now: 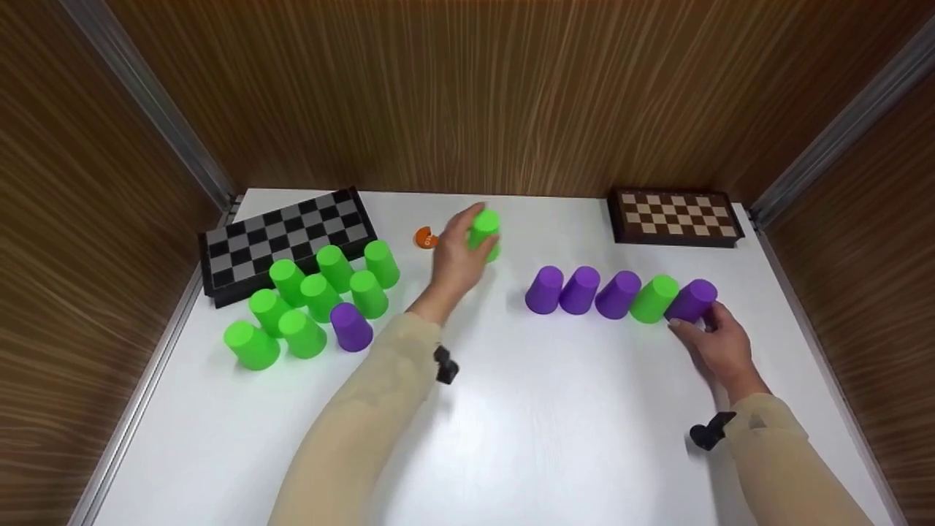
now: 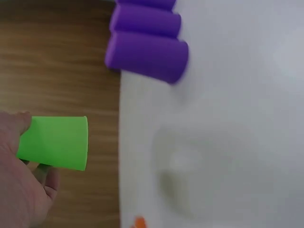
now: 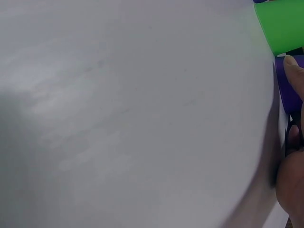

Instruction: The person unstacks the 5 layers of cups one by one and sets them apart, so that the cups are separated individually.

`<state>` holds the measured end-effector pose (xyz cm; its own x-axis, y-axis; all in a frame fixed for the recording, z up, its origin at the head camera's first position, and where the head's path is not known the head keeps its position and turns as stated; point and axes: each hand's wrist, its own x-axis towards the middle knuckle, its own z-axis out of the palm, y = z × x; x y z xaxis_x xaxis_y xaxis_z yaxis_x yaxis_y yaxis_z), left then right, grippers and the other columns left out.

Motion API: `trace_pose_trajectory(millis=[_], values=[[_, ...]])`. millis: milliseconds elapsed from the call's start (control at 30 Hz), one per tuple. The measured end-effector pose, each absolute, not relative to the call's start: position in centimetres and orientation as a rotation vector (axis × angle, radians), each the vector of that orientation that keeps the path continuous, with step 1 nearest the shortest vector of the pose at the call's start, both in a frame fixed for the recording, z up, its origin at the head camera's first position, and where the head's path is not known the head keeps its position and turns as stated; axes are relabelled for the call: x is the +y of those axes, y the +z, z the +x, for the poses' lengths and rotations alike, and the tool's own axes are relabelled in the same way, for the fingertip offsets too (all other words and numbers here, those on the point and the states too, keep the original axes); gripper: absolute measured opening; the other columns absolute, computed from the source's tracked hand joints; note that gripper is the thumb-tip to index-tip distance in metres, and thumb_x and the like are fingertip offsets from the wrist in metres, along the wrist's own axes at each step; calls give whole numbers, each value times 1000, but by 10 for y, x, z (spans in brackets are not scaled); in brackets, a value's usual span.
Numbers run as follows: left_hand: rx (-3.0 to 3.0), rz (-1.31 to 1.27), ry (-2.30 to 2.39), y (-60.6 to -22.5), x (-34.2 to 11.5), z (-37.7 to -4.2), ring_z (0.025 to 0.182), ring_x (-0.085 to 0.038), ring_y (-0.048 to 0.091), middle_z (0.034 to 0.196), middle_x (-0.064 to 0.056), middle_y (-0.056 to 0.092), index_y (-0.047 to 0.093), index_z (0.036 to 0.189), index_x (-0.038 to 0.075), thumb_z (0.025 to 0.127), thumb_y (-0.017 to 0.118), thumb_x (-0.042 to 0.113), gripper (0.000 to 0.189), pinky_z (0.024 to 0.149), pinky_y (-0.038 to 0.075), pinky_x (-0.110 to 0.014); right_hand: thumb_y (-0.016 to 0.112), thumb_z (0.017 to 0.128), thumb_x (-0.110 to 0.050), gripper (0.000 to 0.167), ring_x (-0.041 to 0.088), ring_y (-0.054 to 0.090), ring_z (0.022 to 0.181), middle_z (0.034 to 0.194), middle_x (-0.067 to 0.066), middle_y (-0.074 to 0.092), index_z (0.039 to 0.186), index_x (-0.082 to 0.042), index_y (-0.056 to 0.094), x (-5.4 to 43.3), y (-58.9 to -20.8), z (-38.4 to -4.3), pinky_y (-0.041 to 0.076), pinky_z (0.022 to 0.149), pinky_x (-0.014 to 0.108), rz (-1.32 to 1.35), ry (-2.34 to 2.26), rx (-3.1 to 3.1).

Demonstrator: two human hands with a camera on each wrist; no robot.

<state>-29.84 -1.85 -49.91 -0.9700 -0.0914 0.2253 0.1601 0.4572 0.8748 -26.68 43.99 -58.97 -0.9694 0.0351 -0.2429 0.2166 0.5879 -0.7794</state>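
Observation:
My left hand (image 1: 459, 252) grips an upside-down green cup (image 1: 484, 228); in the left wrist view this green cup (image 2: 57, 142) appears raised above the table. My right hand (image 1: 722, 343) holds the purple cup (image 1: 694, 298) at the right end of a row, its thumb against the cup's near side. In the right wrist view only part of that purple cup (image 3: 289, 90) shows. Beside it in the row stands a green cup (image 1: 655, 299), then three purple cups (image 1: 579, 291) to the left. All are upside down.
On the left stand several upside-down green cups (image 1: 302, 334) and one purple cup (image 1: 351, 327). Behind them lies a black-and-grey chessboard (image 1: 288, 237). A brown chessboard (image 1: 676, 218) sits at the back right. Near the left hand is a small orange piece (image 1: 425, 237). Wooden panels surround the white table (image 1: 555, 424).

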Motion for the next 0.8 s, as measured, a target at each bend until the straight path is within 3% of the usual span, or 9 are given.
trace_pose_trajectory(millis=[267, 800], values=[[-2409, 155, -1461, -555, -75, -277, 143, -32, 50, 151, -17, 56, 52, 154, 5, 101, 74, 10, 57, 118, 41, -40, 72, 99, -54, 101, 49, 10, 158, 173, 24, 13, 171, -10, 16, 440, -592, -265, 16, 125, 65, 218, -1320, 2621], [-2360, 277, -1420, -583, -85, -266, 141, -35, 53, 147, -21, 58, 52, 151, -2, 100, 73, 5, 56, 118, 42, -42, 72, 99, -54, 102, 49, 9, 158, 174, 23, 12, 171, -10, 15, 440, -590, -265, 16, 124, 67, 237, -1316, 2615]])
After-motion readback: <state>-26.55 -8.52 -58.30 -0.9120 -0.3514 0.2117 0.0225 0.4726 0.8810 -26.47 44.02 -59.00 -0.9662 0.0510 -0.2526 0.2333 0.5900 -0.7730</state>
